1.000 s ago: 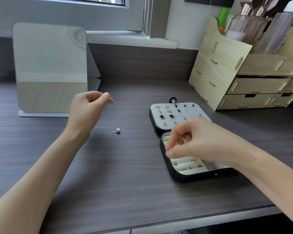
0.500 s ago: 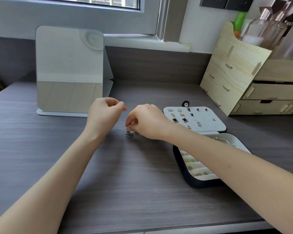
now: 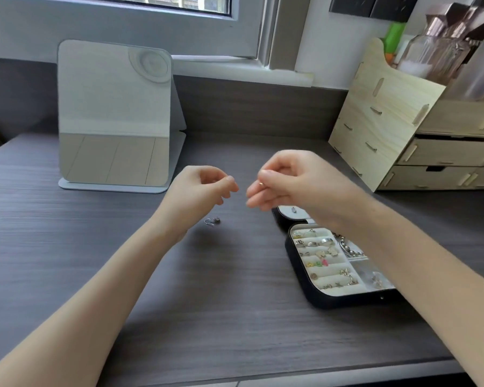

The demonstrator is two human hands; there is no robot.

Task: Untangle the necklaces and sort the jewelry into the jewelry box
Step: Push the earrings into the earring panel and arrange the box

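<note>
My right hand (image 3: 291, 182) is raised above the desk and pinches a tiny gold piece (image 3: 261, 184) between thumb and forefinger. My left hand (image 3: 204, 188) hovers a short gap to its left, fingers curled and thumb against fingertips; nothing shows between them. A small silver earring (image 3: 212, 220) lies loose on the desk below my left hand. The black jewelry box (image 3: 347, 301) stands open under my right forearm, its cream slots holding several rings and earrings. The box's earring panel (image 3: 289, 211) is mostly hidden behind my right hand.
A standing mirror (image 3: 115, 115) is at the back left. A wooden drawer organiser (image 3: 389, 121) with bottles on top fills the back right. The dark wood desk (image 3: 207, 303) ends at its front edge near my forearms.
My right hand went from the box to the desk beside the silver earring, then lifted level with my left hand. The earring stays on the desk. My left hand hardly moved.
</note>
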